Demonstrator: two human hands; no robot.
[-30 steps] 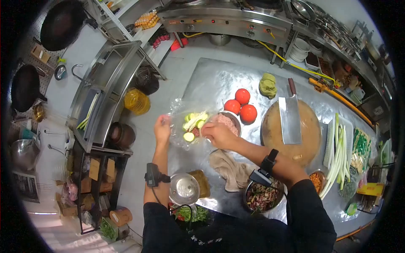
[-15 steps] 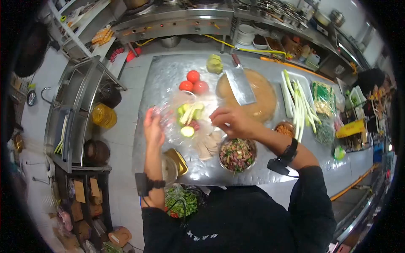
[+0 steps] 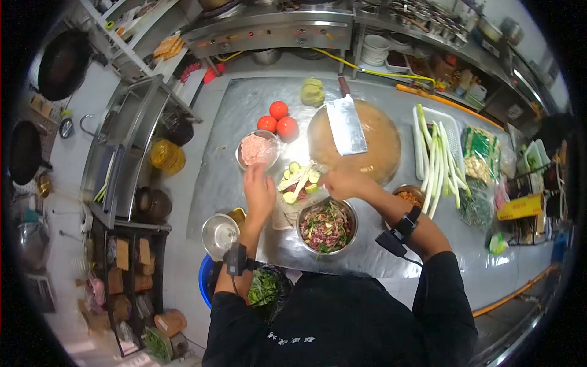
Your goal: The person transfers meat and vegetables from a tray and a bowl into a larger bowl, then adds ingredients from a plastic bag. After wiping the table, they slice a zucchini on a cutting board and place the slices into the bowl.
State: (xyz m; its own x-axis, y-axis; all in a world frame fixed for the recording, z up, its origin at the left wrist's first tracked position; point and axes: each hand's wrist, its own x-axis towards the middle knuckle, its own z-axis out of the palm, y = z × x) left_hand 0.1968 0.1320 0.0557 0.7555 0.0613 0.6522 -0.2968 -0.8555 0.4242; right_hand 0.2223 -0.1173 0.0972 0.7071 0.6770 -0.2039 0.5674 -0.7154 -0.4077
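My left hand [image 3: 259, 191] is over the table below a clear bowl of pink mince [image 3: 257, 148], its fingers drawn together; what they grip is hidden. With bent, pinched fingers, my right hand [image 3: 342, 182] holds the edge of a clear plastic bag [image 3: 313, 199]. Between both hands lie green vegetable slices [image 3: 293, 197] and pale strips [image 3: 301, 177], with some dark red meat under them. Just below my right hand stands a metal bowl [image 3: 327, 226] of chopped meat mixed with green herbs.
A cleaver [image 3: 347, 126] rests on the round wooden board [image 3: 382, 137]. Red tomatoes [image 3: 287, 128] and a green cabbage-like vegetable [image 3: 312, 92] lie behind. Long scallions [image 3: 435, 165] cross a white tray. An empty metal bowl [image 3: 220, 236] stands at the table's left front.
My hands have come closer together and my left hand has moved right. The plastic that stretched between them has dropped lower, and the bowl of mince now shows clearly.
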